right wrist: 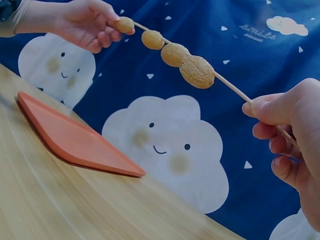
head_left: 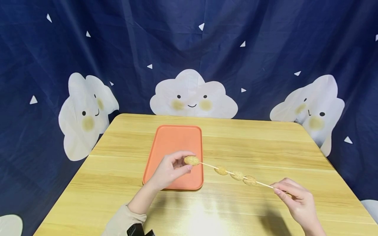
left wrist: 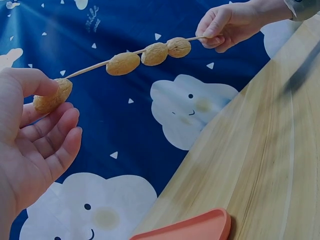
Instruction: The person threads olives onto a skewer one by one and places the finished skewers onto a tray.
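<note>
My right hand (head_left: 298,201) pinches the bare lower end of a thin wooden skewer (right wrist: 232,88) between thumb and fingers. Three golden-brown, wrinkled oval food balls (head_left: 237,175) sit threaded along the middle of the skewer. At its far end, my left hand (head_left: 167,170) grips another such oval ball (head_left: 192,160) between thumb and fingertips. In the left wrist view the skewer tip meets the end of this ball (left wrist: 53,96), with a stretch of bare stick between it and the others. Both hands hold the skewer up above the table, slanting down toward the right hand.
An orange rectangular tray (head_left: 178,139) lies on the wooden table (head_left: 257,141), left of the middle, partly under the left hand. Behind the table hangs a dark blue curtain (head_left: 177,39) with white clouds and triangles. A black device (head_left: 136,229) sits on the left wrist.
</note>
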Tool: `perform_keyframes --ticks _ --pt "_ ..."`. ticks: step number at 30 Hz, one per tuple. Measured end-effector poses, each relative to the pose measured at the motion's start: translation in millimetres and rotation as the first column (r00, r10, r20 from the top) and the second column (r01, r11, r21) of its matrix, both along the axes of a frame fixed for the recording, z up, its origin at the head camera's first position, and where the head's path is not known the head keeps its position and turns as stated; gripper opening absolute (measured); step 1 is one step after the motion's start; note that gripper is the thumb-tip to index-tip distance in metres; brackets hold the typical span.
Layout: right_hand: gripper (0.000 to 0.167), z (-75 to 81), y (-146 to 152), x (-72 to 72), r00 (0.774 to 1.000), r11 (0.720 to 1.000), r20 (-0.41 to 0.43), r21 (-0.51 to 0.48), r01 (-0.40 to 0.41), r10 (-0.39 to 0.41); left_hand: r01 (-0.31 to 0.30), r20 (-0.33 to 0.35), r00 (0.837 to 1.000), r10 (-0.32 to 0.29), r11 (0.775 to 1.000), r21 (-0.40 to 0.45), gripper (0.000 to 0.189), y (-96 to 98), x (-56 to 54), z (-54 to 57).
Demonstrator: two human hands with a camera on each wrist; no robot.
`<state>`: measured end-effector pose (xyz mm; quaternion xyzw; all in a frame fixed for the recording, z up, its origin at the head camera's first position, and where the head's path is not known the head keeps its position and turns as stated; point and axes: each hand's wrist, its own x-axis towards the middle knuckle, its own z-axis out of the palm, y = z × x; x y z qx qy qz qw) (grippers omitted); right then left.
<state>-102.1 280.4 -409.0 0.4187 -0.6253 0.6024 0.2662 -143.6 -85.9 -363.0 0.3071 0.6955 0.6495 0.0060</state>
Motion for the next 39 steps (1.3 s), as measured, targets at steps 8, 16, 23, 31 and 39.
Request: perform_keyframes --ticks 8,16,23,31,39 --pt "0.008 2.1 0 0.8 1.000 1.000 -0.010 0.007 0.000 0.000 0.016 -0.015 1.000 -0.016 1.000 -0.001 0.031 0.0 -0.9 0.0" --pt "0.008 12.3 -5 4.0 0.999 0.999 -0.033 -0.019 -0.026 0.026 0.046 -0.079 0.996 -0.047 0.999 -0.008 0.031 -2.0 0.1 1.8" --pt "0.008 21.8 -9 7.6 0.998 0.999 -0.046 -0.036 -0.036 0.034 0.069 -0.100 0.993 -0.069 0.998 0.001 0.031 -3.6 1.1 3.9" --pt "0.008 21.0 -7 8.4 0.999 0.999 -0.037 -0.028 -0.018 0.017 0.065 -0.099 0.993 -0.065 0.998 -0.003 0.031 -3.7 0.5 3.1" --pt "0.009 17.9 -4 7.4 0.999 1.000 -0.030 -0.014 -0.010 0.010 0.053 -0.117 0.992 -0.055 0.998 -0.017 0.031 -4.0 -0.7 1.2"
